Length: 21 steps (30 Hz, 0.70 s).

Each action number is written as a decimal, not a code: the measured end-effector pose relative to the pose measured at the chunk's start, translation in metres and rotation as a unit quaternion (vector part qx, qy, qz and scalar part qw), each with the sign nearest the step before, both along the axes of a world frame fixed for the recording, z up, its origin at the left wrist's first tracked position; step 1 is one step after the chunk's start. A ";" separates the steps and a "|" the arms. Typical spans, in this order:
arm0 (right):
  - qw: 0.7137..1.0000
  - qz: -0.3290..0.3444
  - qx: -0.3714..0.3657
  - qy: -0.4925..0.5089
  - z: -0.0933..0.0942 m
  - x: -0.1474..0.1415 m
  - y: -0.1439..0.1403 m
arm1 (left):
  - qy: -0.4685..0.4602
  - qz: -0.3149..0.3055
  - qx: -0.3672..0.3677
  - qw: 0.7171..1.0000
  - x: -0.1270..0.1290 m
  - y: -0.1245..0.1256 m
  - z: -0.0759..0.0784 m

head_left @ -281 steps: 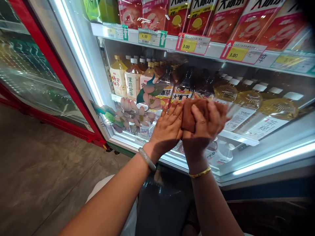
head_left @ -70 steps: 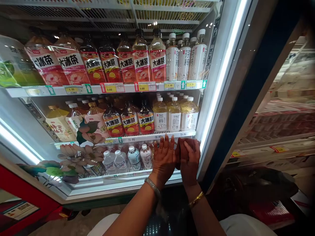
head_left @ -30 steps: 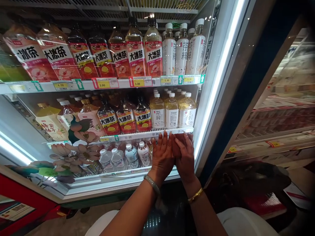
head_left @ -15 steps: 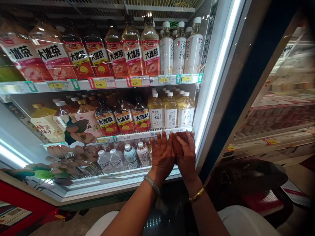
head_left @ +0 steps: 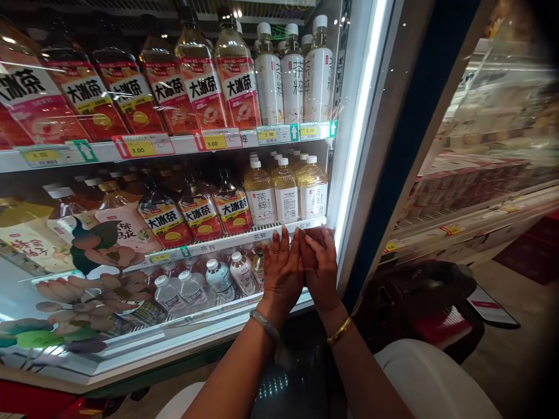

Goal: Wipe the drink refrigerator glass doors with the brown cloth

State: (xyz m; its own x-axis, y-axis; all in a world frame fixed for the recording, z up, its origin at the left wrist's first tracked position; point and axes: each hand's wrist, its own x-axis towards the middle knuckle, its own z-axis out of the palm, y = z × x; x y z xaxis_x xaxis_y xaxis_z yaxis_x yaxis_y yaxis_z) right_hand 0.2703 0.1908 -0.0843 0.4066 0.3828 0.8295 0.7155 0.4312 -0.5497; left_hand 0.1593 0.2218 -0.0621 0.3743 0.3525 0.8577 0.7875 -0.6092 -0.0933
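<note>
My left hand lies flat on the glass door of a drinks fridge, fingers spread upward, a pale bangle on the wrist. Beside it my right hand presses a brown cloth against the glass near the door's right edge; a gold bangle circles that wrist. The two hands touch side by side. Behind the glass stand tea bottles on a wire shelf and small water bottles below.
A lit white door frame and a dark blue post rise right of my hands. A lotus sticker covers the lower left glass. Price tags line the shelf edges. Another chilled display stands at the right.
Both hands with the cloth stayed at the door's lower right corner, shifting slightly up the glass. The view has swung rightward, so the shelves sit further left in frame.
</note>
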 end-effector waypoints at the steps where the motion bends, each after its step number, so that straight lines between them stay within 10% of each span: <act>1: 1.000 -0.013 0.004 0.000 -0.004 0.001 0.001 | -0.002 -0.002 -0.003 1.000 0.001 0.000 0.000; 21: 0.993 -0.071 -0.093 0.002 0.011 0.021 -0.010 | 0.000 -0.087 -0.066 0.994 0.019 0.001 -0.010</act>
